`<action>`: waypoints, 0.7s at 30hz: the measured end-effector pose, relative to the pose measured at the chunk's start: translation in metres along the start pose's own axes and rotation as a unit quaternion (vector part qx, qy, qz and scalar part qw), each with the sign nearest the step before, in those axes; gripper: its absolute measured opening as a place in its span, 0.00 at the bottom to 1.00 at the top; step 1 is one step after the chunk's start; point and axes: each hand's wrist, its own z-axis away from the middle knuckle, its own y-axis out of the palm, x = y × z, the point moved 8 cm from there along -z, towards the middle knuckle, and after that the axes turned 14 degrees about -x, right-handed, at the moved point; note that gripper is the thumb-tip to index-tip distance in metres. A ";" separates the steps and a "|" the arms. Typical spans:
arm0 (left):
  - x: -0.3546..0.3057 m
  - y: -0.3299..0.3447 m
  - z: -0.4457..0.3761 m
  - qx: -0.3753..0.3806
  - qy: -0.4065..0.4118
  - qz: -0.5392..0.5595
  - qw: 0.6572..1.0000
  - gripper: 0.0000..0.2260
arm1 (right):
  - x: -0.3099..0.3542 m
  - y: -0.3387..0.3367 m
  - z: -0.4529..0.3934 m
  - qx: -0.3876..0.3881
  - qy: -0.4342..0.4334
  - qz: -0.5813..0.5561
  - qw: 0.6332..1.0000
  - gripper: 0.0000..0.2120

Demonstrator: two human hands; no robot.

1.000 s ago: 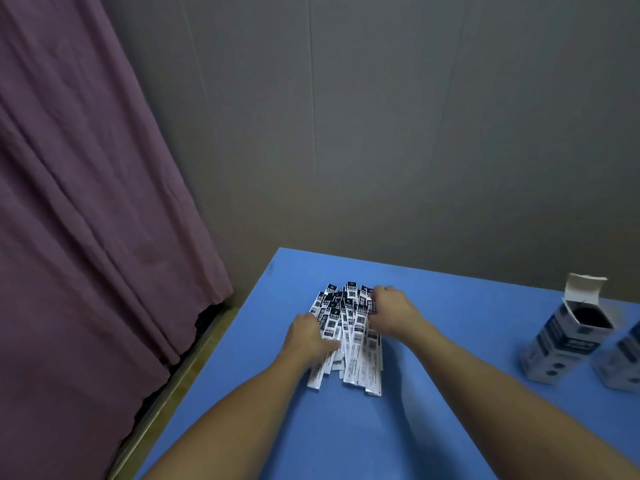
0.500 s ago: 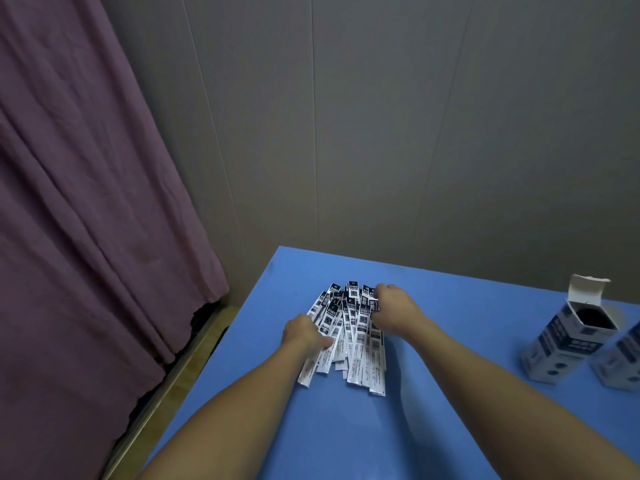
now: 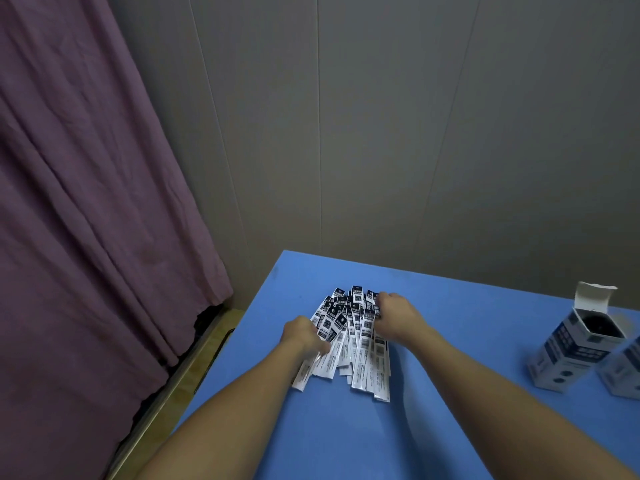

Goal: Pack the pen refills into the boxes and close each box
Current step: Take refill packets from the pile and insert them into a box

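A fanned pile of white-and-black pen refill packets [image 3: 349, 341] lies on the blue table [image 3: 450, 427]. My left hand [image 3: 303, 336] holds the pile's left side, fingers curled round the packets. On the pile's right side my right hand [image 3: 394, 315] grips the packets near their dark top ends. At the right edge of the view a blue-and-white box [image 3: 571, 348] stands tilted, its top flap raised and its dark inside showing. A second box [image 3: 623, 372] next to it is cut off by the frame.
A purple curtain [image 3: 86, 202] hangs at the left, beside a gap with a wooden rail [image 3: 180, 382] below the table's left edge. A grey panelled wall [image 3: 415, 133] rises behind the table.
Both hands have drawn the packets closer together, and my left hand has slid down along the pile's left edge. The boxes have not moved.
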 end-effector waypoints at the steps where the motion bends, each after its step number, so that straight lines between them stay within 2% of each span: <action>1: -0.001 -0.004 -0.002 -0.003 0.003 0.004 1.000 0.19 | -0.001 0.002 0.001 0.002 0.001 -0.001 1.000 0.15; 4: -0.010 -0.017 -0.008 -0.002 0.024 0.017 1.000 0.13 | -0.005 0.006 0.007 0.002 0.020 -0.008 1.000 0.17; 10: -0.048 -0.038 -0.020 -0.044 0.128 0.035 0.990 0.15 | -0.033 0.003 0.042 -0.017 0.094 -0.021 0.995 0.19; 15: -0.091 -0.025 -0.006 -0.020 0.235 0.030 0.971 0.09 | -0.077 -0.010 0.099 -0.038 0.194 -0.011 0.980 0.18; 21: -0.120 0.003 0.034 0.045 0.329 0.018 0.943 0.10 | -0.111 -0.027 0.176 -0.075 0.275 0.001 0.958 0.17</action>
